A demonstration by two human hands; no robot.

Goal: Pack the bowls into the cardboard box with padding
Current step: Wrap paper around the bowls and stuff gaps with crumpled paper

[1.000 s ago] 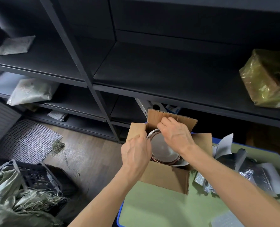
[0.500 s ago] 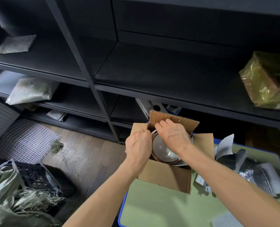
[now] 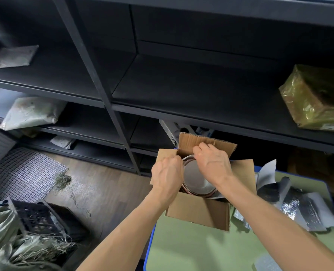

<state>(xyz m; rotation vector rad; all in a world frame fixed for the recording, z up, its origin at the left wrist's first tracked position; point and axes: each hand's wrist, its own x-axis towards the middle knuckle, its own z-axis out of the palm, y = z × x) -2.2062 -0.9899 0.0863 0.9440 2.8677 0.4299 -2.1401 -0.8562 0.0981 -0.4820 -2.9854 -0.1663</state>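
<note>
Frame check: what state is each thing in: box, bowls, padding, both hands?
Brown cardboard box: open, flaps up, on the green table.
Stack of copper-rimmed bowls: nested, inside the box.
Silver foil padding sheets: loose on the table, outside the box.
Left hand: fingers curled on the bowls' left rim.
Right hand: fingers curled over the far rim.

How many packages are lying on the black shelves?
4: flat grey pouch upper left, white bag on the shelf below, small grey parcel lowest left, gold-wrapped package right. Others may hide behind the cardboard box.

The left hand [image 3: 167,173] and right hand [image 3: 214,166] are bare, and so are the left forearm [image 3: 127,227] and right forearm [image 3: 269,216].
</note>
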